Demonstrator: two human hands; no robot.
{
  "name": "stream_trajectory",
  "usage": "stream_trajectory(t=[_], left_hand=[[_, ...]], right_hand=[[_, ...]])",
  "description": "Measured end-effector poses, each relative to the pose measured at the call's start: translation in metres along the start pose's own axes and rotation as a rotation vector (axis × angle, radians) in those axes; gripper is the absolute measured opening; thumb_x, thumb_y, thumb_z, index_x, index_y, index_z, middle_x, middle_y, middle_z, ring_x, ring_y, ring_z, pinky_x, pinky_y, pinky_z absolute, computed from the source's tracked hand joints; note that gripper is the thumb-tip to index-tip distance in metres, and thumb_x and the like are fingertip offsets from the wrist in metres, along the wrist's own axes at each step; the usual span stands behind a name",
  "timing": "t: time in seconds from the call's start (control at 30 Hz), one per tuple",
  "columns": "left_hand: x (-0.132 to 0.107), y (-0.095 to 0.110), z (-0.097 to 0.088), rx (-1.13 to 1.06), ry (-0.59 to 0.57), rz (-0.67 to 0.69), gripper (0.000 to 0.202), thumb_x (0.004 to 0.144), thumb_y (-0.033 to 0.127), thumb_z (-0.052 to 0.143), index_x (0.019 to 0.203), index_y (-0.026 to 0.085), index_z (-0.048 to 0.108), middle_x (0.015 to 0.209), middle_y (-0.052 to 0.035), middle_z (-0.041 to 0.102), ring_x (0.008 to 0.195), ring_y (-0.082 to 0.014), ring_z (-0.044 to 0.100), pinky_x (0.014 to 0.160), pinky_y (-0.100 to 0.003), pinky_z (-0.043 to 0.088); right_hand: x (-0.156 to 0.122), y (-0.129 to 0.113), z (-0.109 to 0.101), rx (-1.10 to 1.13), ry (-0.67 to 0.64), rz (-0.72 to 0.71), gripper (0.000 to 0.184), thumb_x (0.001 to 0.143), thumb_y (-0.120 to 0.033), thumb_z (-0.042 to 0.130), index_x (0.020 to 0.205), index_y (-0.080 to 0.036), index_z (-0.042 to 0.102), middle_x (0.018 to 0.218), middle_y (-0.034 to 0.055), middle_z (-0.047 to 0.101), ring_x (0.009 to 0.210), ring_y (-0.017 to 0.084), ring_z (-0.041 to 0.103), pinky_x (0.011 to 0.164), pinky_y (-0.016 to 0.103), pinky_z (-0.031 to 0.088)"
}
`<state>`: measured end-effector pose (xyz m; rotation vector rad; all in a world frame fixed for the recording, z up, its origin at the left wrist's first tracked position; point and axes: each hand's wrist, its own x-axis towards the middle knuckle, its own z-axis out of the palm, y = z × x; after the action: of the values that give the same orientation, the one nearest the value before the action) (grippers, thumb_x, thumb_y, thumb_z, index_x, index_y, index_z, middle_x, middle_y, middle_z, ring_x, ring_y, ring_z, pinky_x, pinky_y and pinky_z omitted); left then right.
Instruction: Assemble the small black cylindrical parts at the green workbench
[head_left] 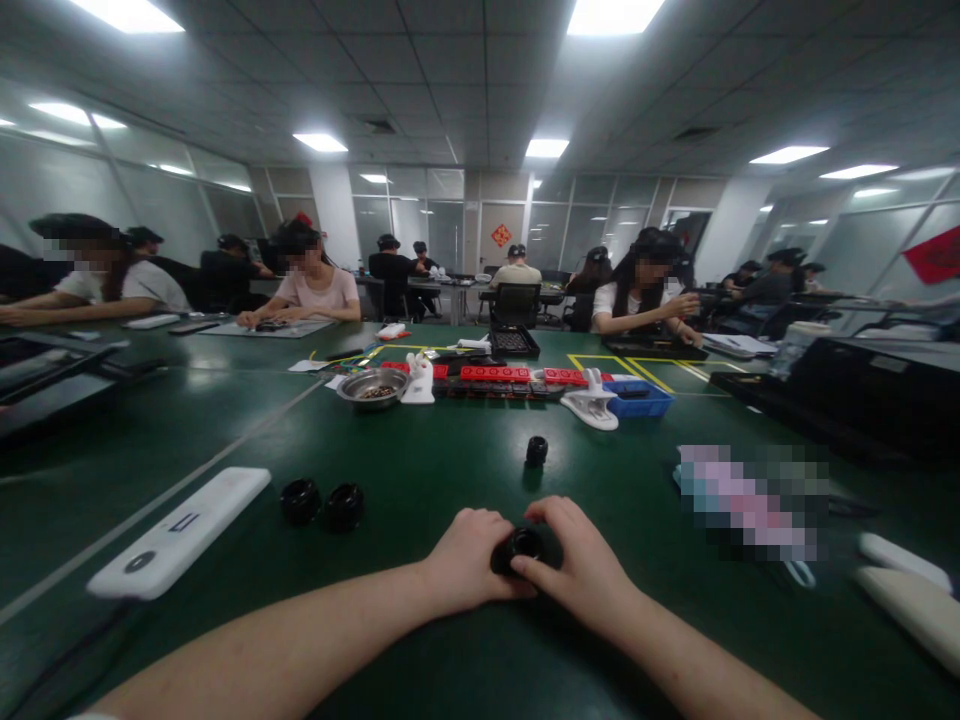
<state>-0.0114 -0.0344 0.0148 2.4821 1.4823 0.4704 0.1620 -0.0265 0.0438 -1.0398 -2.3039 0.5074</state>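
Observation:
Between my two hands, low over the green table (420,470), is a small black round part (523,543) with a hollow-looking top. My left hand (466,555) grips it from the left, fingers curled. From the other side, my right hand (581,560) wraps round it with thumb and fingers. Just beyond them stands another small black cylindrical part (536,451). Two similar black round parts, a left one (300,500) and a right one (344,507), sit side by side to the left, touching neither hand.
A white power strip (180,535) lies left. Farther back are a metal bowl (374,390) with small pieces, red blocks (495,373), a white clamp-like piece (592,402) and a blue tray (640,397). A black case (885,390) stands right. Several people work across the room.

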Motion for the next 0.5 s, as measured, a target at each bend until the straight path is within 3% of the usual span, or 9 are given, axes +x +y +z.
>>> stream_trajectory(t=[0.07, 0.17, 0.23, 0.3, 0.4, 0.5], left_hand=[[0.0000, -0.0001, 0.0001, -0.011, 0.002, 0.002, 0.045, 0.064, 0.059, 0.061, 0.084, 0.019, 0.057, 0.081, -0.0013, 0.059, 0.077, -0.0200, 0.054, 0.071, -0.031, 0.039], [0.0003, -0.0005, 0.0003, -0.034, 0.005, 0.002, 0.045, 0.066, 0.059, 0.059, 0.086, 0.018, 0.057, 0.082, -0.0015, 0.059, 0.078, -0.0200, 0.054, 0.071, -0.031, 0.039], [0.0005, -0.0004, 0.0003, -0.030, 0.002, -0.001, 0.046, 0.065, 0.059, 0.060, 0.085, 0.018, 0.057, 0.083, -0.0018, 0.059, 0.079, -0.0204, 0.054, 0.072, -0.031, 0.039], [0.0006, 0.0007, -0.0005, -0.017, -0.012, -0.011, 0.045, 0.064, 0.059, 0.061, 0.083, 0.018, 0.057, 0.083, -0.0018, 0.059, 0.079, -0.0208, 0.054, 0.072, -0.031, 0.039], [0.0005, 0.0034, -0.0027, -0.063, -0.015, -0.034, 0.045, 0.063, 0.056, 0.062, 0.090, 0.021, 0.056, 0.086, -0.0006, 0.060, 0.079, -0.0204, 0.055, 0.074, -0.031, 0.039], [0.0004, 0.0039, -0.0032, -0.116, -0.007, -0.057, 0.046, 0.063, 0.053, 0.063, 0.096, 0.021, 0.055, 0.087, -0.0002, 0.060, 0.079, -0.0201, 0.055, 0.075, -0.031, 0.039]], right_hand=[[0.0002, 0.0005, -0.0006, 0.028, -0.044, -0.039, 0.020, 0.067, -0.016, 0.058, 0.087, -0.018, 0.055, 0.087, 0.0053, 0.058, 0.085, 0.021, 0.052, 0.077, 0.037, 0.043], [-0.0006, 0.0021, -0.0020, 0.124, -0.115, -0.130, 0.043, 0.063, -0.005, 0.052, 0.103, -0.019, 0.052, 0.101, 0.0059, 0.057, 0.096, 0.021, 0.051, 0.086, 0.036, 0.040], [-0.0012, 0.0024, -0.0021, 0.126, -0.093, -0.120, 0.051, 0.062, -0.007, 0.054, 0.111, -0.019, 0.047, 0.109, 0.0080, 0.054, 0.103, 0.023, 0.048, 0.089, 0.038, 0.038], [-0.0010, 0.0010, -0.0017, 0.071, -0.033, -0.053, 0.047, 0.064, -0.014, 0.059, 0.108, -0.019, 0.047, 0.108, 0.0088, 0.053, 0.101, 0.025, 0.048, 0.088, 0.040, 0.039], [0.0004, -0.0030, -0.0011, -0.042, -0.008, 0.040, 0.030, 0.063, -0.023, 0.065, 0.090, -0.019, 0.053, 0.092, 0.0070, 0.057, 0.088, 0.025, 0.051, 0.077, 0.039, 0.042], [0.0008, -0.0036, -0.0012, -0.022, -0.054, -0.012, 0.021, 0.065, -0.016, 0.059, 0.085, -0.019, 0.055, 0.084, 0.0045, 0.058, 0.083, 0.022, 0.052, 0.075, 0.036, 0.043]])
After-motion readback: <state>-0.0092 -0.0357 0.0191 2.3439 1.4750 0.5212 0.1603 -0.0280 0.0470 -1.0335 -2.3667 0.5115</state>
